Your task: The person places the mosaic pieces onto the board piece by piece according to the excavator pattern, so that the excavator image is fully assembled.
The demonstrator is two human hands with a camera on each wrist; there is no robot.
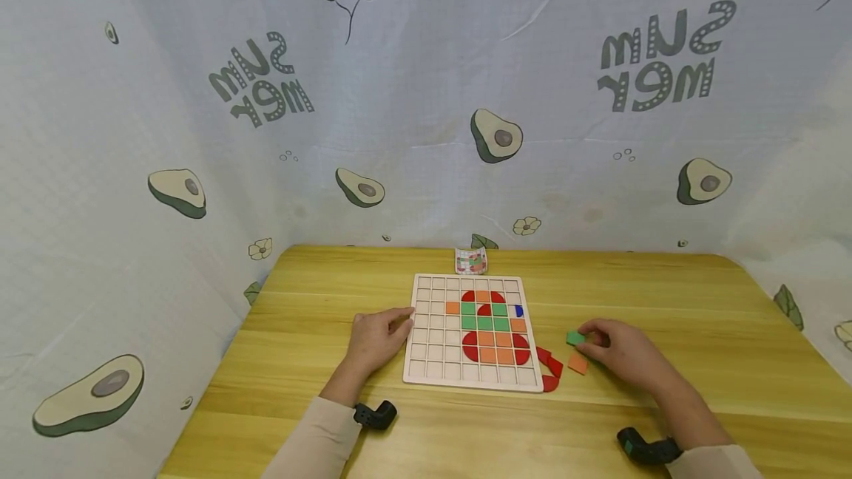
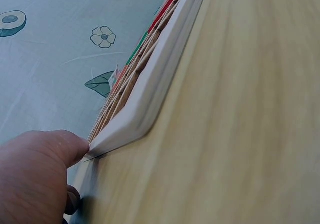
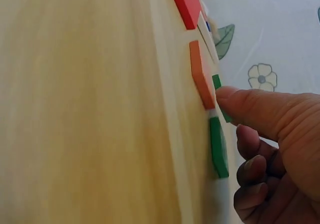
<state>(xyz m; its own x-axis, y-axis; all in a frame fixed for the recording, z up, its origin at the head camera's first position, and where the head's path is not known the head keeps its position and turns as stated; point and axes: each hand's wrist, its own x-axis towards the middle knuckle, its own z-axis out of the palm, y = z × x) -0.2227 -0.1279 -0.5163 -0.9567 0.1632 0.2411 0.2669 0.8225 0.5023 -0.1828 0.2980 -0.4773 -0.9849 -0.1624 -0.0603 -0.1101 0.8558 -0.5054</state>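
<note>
A wooden grid board (image 1: 434, 354) lies on the table, with red, orange and green tiles set in its cells. At its left edge, the fingertips and thumb of my left hand (image 1: 376, 338) touch the rim; the left wrist view has that thumb (image 2: 62, 146) against a corner. Right of the board, my right hand (image 1: 622, 350) pinches a green tile (image 1: 575, 338) between thumb and fingers. An orange tile (image 1: 577, 364) lies just below it. In the right wrist view a second green tile (image 3: 218, 148) lies under the curled fingers, hidden from the head view.
Several loose red pieces (image 1: 550, 367) lie against the board's right edge. A small blue piece (image 1: 519, 310) is on the board's right side. Behind the board stands a small pattern card (image 1: 471, 262). A printed curtain (image 1: 426, 94) hangs along the wooden table's (image 1: 319, 279) far edge.
</note>
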